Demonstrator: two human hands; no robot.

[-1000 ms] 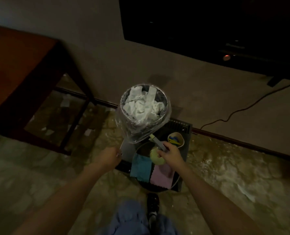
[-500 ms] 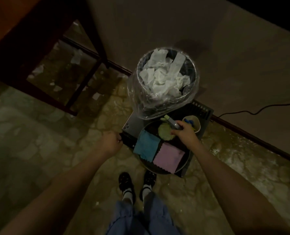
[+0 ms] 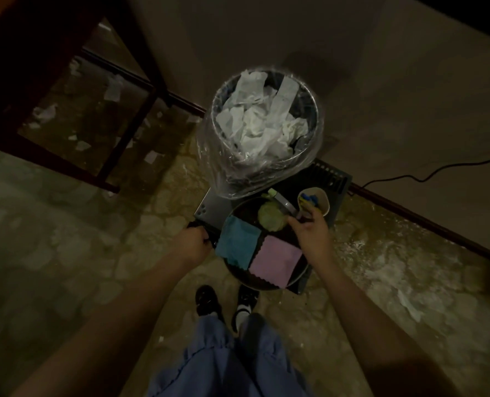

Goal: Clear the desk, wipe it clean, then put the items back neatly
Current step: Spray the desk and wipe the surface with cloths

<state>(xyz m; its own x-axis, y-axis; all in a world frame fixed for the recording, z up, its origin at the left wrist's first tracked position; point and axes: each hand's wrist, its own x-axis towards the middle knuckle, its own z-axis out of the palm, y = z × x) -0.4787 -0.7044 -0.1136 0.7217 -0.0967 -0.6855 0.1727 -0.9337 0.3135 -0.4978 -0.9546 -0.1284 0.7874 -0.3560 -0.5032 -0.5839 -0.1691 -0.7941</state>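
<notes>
While my left hand (image 3: 193,243) curls tight on the flat black box's (image 3: 209,207) left edge, the blue cloth (image 3: 236,245) and pink cloth (image 3: 276,260) lie on it, and my right hand (image 3: 309,232) pinches a marker (image 3: 281,200).

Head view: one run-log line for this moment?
stage: carrying stack | left hand: grips tray edge | right hand: holds marker | on tray: bin, cup, blue cloth, pink cloth
</notes>
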